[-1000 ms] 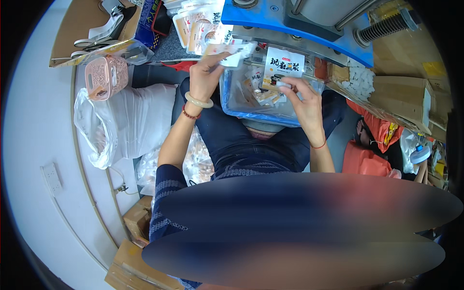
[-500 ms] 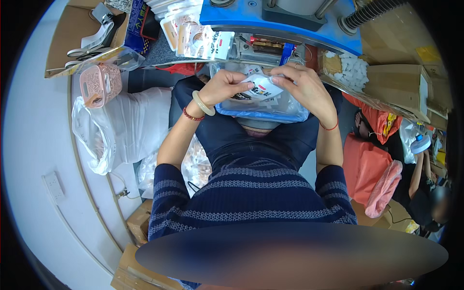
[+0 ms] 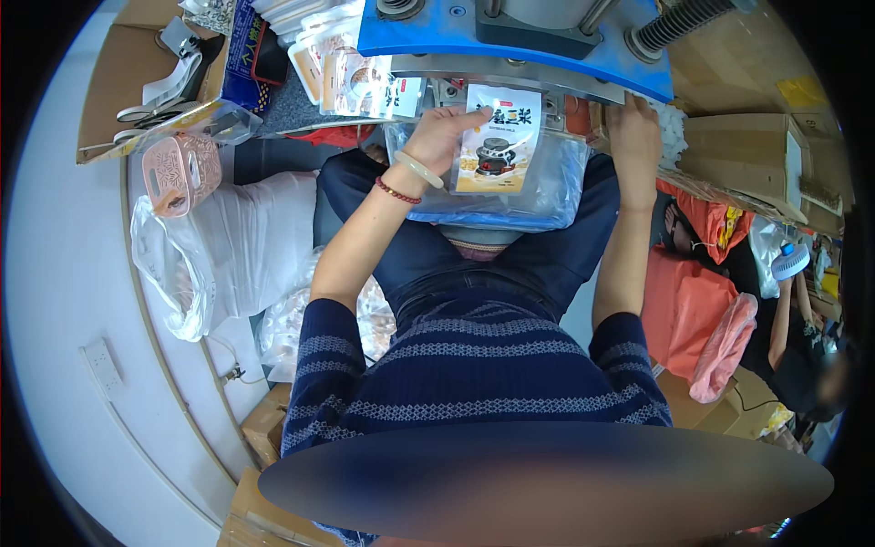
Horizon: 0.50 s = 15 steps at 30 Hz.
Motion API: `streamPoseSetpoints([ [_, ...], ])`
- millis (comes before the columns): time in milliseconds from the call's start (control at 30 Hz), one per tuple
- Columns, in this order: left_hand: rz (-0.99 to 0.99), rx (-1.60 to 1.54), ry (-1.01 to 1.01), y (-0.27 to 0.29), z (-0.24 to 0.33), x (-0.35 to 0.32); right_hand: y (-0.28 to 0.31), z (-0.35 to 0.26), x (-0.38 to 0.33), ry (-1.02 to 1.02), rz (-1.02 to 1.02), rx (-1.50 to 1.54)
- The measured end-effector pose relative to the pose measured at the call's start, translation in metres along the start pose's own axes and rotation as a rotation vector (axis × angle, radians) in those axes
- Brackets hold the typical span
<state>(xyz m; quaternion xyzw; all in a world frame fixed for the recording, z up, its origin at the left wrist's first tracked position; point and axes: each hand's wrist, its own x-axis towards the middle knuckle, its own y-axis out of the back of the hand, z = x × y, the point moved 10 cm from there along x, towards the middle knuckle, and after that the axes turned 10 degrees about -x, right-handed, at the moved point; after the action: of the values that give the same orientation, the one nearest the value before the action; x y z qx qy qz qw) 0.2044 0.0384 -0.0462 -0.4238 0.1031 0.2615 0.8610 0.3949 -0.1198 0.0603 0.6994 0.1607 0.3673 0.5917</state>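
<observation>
My left hand (image 3: 444,139) grips the upper left edge of a white and yellow printed pouch (image 3: 497,157), thumb on its front. The pouch hangs face up above a blue tray (image 3: 538,220) lined with clear plastic (image 3: 563,178), which rests on my thighs. My right hand (image 3: 634,137) reaches forward past the right end of the blue press (image 3: 547,36), beside a box of small white pieces (image 3: 673,137). Its fingertips are partly hidden, and I cannot see whether they hold anything.
More printed pouches (image 3: 360,84) lie on the grey bench at left. A pink basket (image 3: 187,173) stands by a white sack (image 3: 260,246). Cardboard boxes (image 3: 738,155) and red bags (image 3: 688,310) crowd the right, where another person's arm (image 3: 782,324) shows.
Both hands were on the pouch before. My right hand has let go and moved right and forward. The left now holds the pouch alone, opened out flat to view.
</observation>
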Motion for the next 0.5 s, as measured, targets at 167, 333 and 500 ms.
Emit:
streamPoseSetpoints([
  [167,0.129,0.693,-0.28,0.021,0.048,-0.019,-0.036,0.017,0.006,0.034,-0.095,0.089],
  [333,0.055,1.651,-0.982,0.057,0.095,-0.059,0.01,0.04,-0.012,-0.103,0.058,0.359],
  [500,0.2,1.588,-1.006,0.064,0.113,-0.087,0.039,0.004,-0.046,-0.107,-0.038,0.743],
])
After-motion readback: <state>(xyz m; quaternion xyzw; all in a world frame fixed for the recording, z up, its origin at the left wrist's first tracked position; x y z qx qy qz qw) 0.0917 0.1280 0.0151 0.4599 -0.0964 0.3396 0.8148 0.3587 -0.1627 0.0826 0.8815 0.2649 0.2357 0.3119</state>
